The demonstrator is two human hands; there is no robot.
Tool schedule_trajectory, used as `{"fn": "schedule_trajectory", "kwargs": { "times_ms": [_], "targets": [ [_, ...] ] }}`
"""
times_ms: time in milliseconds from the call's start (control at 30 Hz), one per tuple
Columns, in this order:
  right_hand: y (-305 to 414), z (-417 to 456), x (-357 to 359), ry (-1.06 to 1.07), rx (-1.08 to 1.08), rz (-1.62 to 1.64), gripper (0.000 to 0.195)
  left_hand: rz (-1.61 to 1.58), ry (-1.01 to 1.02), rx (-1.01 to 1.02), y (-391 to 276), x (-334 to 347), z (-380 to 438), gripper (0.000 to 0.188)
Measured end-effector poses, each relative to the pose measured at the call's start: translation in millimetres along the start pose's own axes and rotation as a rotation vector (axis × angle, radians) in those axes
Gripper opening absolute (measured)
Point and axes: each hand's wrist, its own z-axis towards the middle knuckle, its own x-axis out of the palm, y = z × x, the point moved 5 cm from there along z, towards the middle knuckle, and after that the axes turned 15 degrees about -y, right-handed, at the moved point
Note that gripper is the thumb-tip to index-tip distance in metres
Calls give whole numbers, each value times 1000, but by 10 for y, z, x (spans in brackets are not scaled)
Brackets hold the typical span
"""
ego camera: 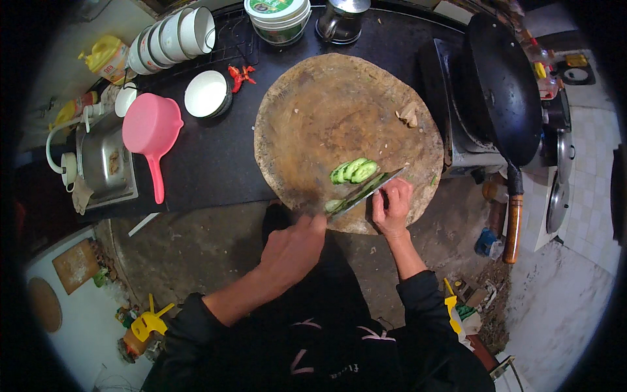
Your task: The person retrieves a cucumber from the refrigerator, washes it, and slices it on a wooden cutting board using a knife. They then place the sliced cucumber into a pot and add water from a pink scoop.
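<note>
My left hand [296, 242] grips the handle end of a kitchen knife [366, 194] low on a round wooden chopping board [313, 127]. The blade slants up to the right. My right hand [393, 206] is close against the blade's right side with its fingers bent; whether it holds a piece of cucumber there is hidden. Just beyond the blade, several cucumber slices [353, 170] lie overlapped in a short row. Another slice [334, 205] is beside the blade near my left hand. Pieces of what looks like ginger [408, 114] rest on the board's upper right.
A black wok [509, 93] tilts over the gas stove [470, 157], its wooden handle [513, 228] jutting past the counter. Left of the board are a white bowl [206, 94], red pepper pieces [241, 77], a pink ladle [151, 122] and a steel sink [108, 161]. Stacked bowls [171, 39] stand behind.
</note>
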Motion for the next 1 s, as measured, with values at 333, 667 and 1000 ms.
{"fn": "schedule_trajectory", "kwargs": {
  "times_ms": [333, 667, 1000],
  "targets": [
    [-3, 6, 17, 30, -3, -6, 23, -53, -265, 107, -22, 355, 281, 12],
    [-62, -30, -29, 43, 24, -19, 23, -20, -57, 13, -43, 38, 54, 14],
    [-54, -39, -35, 46, -6, -26, 25, 13, -178, 95, -114, 398, 235, 10]
  ]
}}
